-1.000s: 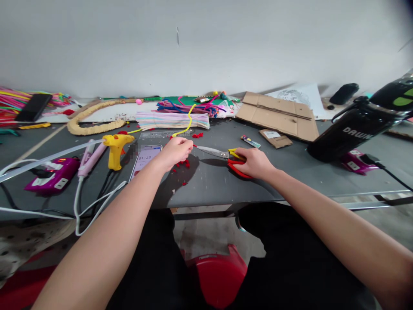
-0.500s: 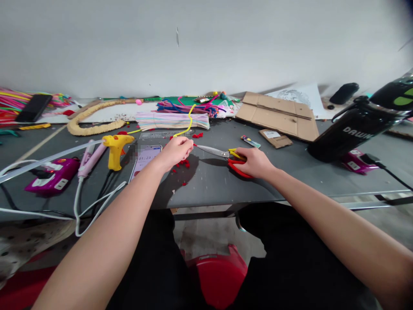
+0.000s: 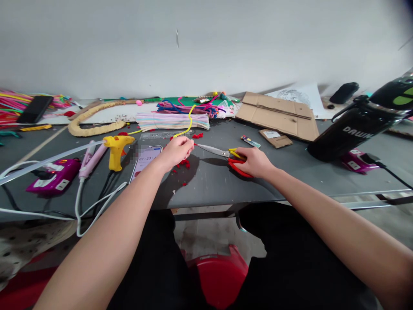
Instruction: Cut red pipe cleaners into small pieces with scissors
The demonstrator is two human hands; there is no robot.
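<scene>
My right hand [image 3: 253,162] grips the scissors [image 3: 213,150] by their red and yellow handles. Their blades look nearly closed and point left, with the tips beside my left fingers. My left hand [image 3: 178,151] is closed in a pinch on a small red piece of pipe cleaner [image 3: 195,144], of which just a bit shows at the blade tips. Behind this hand rises a bent yellow pipe cleaner [image 3: 189,122]; my hand hides its lower end. Small red scraps [image 3: 185,164] lie on the table below and behind my left hand.
Left are a yellow glue gun [image 3: 115,151], a phone [image 3: 146,158], a pink tool [image 3: 92,160] with cables and a purple power strip [image 3: 54,176]. Pipe cleaner bundles [image 3: 172,121] lie behind. Cardboard [image 3: 277,113] and a black bottle [image 3: 345,129] are on the right.
Both hands and the scissors stay almost where they were, the blades by the left fingers. Only a very slight shift of the view shows.
</scene>
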